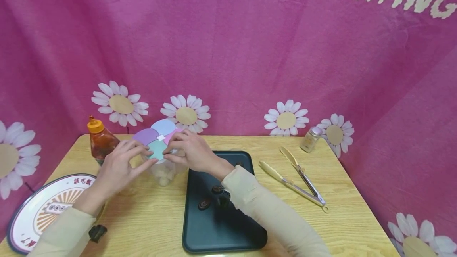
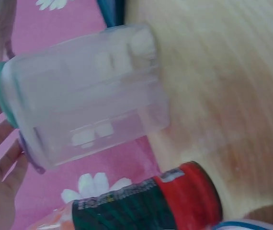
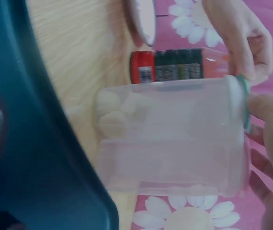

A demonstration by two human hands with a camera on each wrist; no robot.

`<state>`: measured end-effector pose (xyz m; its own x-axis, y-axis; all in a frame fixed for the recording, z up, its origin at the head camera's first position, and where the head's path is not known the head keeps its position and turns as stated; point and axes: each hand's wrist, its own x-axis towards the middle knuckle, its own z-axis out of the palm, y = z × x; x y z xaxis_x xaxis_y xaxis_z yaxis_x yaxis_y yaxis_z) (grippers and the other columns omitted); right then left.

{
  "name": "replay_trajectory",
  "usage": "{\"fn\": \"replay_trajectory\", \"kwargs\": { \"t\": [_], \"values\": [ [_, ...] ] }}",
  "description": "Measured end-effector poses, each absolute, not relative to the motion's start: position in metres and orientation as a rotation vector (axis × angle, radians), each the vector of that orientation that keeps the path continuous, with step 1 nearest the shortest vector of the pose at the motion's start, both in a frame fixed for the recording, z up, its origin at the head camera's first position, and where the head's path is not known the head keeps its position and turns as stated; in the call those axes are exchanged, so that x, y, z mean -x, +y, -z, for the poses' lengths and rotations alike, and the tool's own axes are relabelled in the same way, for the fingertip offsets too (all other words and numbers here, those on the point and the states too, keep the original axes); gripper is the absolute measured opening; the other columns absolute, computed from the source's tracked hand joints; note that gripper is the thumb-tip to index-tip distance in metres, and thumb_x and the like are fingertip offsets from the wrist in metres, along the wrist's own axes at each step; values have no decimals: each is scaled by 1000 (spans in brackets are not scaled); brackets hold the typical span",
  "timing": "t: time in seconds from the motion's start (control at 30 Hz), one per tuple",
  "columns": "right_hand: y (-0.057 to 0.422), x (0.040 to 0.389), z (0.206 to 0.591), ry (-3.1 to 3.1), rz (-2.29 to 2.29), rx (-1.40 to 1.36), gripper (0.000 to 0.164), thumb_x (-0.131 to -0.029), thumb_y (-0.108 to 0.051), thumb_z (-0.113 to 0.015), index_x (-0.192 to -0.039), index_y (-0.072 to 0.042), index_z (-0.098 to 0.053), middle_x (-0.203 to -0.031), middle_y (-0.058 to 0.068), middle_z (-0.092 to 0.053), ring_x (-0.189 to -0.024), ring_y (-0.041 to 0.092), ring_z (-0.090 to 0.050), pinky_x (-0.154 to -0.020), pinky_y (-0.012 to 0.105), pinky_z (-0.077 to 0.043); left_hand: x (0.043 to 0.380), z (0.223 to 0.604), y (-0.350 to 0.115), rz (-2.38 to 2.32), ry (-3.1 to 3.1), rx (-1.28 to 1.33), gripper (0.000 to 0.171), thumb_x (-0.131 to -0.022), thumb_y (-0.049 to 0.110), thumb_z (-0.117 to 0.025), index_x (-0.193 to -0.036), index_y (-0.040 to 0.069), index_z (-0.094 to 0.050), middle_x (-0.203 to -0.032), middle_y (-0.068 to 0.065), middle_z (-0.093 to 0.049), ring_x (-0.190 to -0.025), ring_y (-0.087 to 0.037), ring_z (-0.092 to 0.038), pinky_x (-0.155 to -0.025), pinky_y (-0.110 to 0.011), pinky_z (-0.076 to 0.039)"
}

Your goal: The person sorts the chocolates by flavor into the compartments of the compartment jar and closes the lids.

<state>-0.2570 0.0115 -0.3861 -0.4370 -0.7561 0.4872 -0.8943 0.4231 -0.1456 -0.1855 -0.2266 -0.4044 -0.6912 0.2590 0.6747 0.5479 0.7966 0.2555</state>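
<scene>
A clear plastic storage container [image 3: 175, 134] stands on the table, divided inside, with pale lumps [image 3: 112, 112] low in one part. Purple, blue, pink and green petal-shaped lids cover its top. My left hand [image 1: 119, 165] is at the near left, with its thumb and forefinger on the edge of the green lid [image 1: 157, 150]. From the other side my right hand [image 1: 191, 150] pinches that lid's right edge between thumb and fingers. Several fingers of the left hand spread beside the purple lid [image 2: 30, 153]. The green lid looks seated on the container.
A sauce bottle [image 1: 101, 142] and a printed round plate [image 1: 35, 197] are on the left. Beneath my right forearm lies a dark tray [image 1: 210, 229] with dark round pieces [image 1: 204, 204]. Tongs [image 1: 296, 183] and a shaker [image 1: 310, 139] are at the right. A pink curtain [image 1: 228, 50] hangs behind.
</scene>
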Motion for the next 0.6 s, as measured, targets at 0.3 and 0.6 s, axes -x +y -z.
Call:
{"fn": "replay_trajectory", "kwargs": {
  "t": [0.3,0.6],
  "values": [
    [23,276,384,-2497,-731,-1336,27,-98,-33,-76,-119,-17,-80,-127,-1,-72,-121,15,-63,-101,31,-54,186,399,-216,631,-2409,574,28,-80,22,-92,-103,14,-79,-100,-3,-69,-100,-20,-60,-76,-46,-60],
    [31,289,389,-2649,-834,-1215,51,-97,-44,-74,-140,-19,-69,-155,2,-59,-146,21,-52,-115,45,-50,194,401,-205,637,-2380,622,33,-74,17,-96,-102,11,-79,-103,-7,-70,-102,-21,-60,-80,-46,-60]
  ]
}}
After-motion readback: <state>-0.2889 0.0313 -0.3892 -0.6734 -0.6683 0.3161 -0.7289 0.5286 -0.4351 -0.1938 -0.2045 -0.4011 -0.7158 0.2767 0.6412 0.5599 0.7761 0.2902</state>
